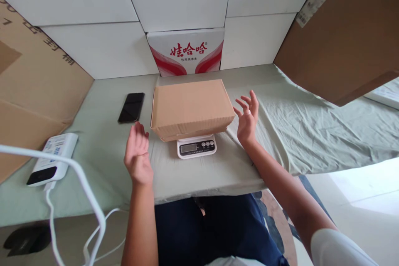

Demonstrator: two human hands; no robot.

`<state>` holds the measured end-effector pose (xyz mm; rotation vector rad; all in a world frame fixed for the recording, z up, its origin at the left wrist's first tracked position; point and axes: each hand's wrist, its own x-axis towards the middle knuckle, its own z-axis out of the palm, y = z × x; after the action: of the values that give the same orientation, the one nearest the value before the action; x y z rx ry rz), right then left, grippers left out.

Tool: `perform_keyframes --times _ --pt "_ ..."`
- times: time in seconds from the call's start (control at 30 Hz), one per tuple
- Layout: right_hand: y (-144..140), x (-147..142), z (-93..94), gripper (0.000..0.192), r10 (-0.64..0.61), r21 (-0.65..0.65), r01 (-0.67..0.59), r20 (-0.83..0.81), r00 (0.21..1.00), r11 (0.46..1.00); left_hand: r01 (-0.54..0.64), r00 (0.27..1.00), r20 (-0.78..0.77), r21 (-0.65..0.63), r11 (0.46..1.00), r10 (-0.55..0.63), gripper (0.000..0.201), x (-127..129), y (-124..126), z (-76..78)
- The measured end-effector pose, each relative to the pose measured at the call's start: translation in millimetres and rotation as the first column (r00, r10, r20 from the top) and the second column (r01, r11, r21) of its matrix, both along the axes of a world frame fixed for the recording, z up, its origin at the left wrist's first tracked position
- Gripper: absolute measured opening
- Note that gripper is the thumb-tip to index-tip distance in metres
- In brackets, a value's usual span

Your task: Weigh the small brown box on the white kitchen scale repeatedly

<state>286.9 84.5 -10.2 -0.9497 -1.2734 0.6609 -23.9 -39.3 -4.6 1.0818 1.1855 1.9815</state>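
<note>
A shut brown cardboard box (191, 107) rests on a small white digital scale (196, 146) in the middle of the table. My left hand (137, 156) hovers just left of the box, palm facing it, fingers together and straight, holding nothing. My right hand (247, 117) hovers just right of the box with its fingers spread, also empty. Neither hand touches the box.
A black phone (131, 107) lies left of the box. A white power bank (52, 158) with white cables (90, 199) sits at the near left. A red-and-white carton (187, 52) stands behind the box. Cardboard sheets (346, 29) lean at both sides. A pale green cloth (311, 124) covers the table.
</note>
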Motion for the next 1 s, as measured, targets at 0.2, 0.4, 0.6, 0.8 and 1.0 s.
perform_keyframes --times 0.2,0.4,0.6,0.8,1.0 --pt "-4.3 -3.3 -0.3 0.074 0.122 0.026 -0.122 0.019 0.992 0.992 0.077 0.997 -0.02 -0.045 0.996 -0.078 0.079 0.9 1.4 -5.5" --pt "-25.5 -18.2 7.0 0.075 0.195 0.077 -0.215 0.216 0.957 0.973 0.098 0.993 -0.048 -0.161 0.982 -0.107 0.073 6.4 2.1 -15.5" --pt "13.5 -38.6 51.3 0.076 0.091 0.192 -0.125 0.176 0.98 0.973 0.171 0.981 -0.096 0.007 0.985 -0.17 0.078 3.6 64.0 36.9" --pt "93.1 -59.9 30.8 0.081 0.101 0.143 -0.122 0.142 0.985 0.982 0.196 0.978 -0.063 -0.049 0.979 -0.199 0.061 5.1 157.3 23.8" --pt "114.5 -65.3 -15.2 0.082 0.161 0.069 -0.169 0.106 0.981 0.983 0.189 0.981 -0.003 -0.151 0.97 -0.192 0.056 1.4 170.5 -17.5"
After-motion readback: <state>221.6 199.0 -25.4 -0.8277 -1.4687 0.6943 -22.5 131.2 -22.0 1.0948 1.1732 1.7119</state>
